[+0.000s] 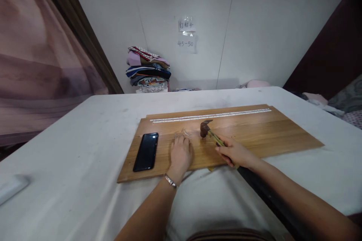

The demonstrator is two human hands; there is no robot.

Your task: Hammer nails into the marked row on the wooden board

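My right hand (232,151) is wrapped round the handle of a claw hammer (204,129). Its rusty brown head is low over the wooden board (260,131), with the claw pointing up and away. Something small shows just under the striking face, too small to make out. My left hand (181,152), wearing a metal bracelet at the wrist, rests on the board with its fingers stretched forward. Its fingertips reach a small loose pile of nails (185,132); whether they touch one is unclear. A black phone (146,152) lies to the left of that hand.
Two white measuring strips (210,115) run along the board's far edge. Beneath is a white-covered table (70,147). Folded clothes (148,71) are stacked behind it against the wall, and a pink curtain (48,52) hangs at left. A white object (13,187) sits at the left edge.
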